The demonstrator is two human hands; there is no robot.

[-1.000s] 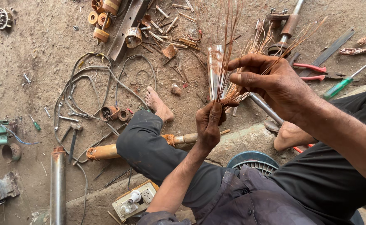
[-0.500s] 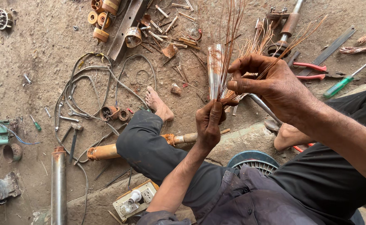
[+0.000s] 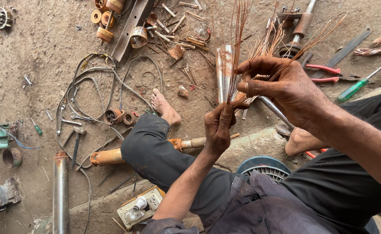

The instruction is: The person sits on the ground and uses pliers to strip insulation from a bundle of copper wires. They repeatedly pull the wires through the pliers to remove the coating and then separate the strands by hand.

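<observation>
Both hands on the copper strands, bundle standing upright!

The left hand [image 3: 218, 128] has its grip closed round the foot of the copper wire bundle [image 3: 238, 52], whose long axis runs straight up from the fist. The right hand [image 3: 281, 84], just above and beside it, pinches splayed strands between fingertips, over the dirt floor [image 3: 34, 65] littered with cables [image 3: 95, 82].

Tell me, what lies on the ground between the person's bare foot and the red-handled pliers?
In the head view, between the bare foot and the red-handled pliers lie shiny metal tubes, with the copper wire bundle held above them.
</observation>
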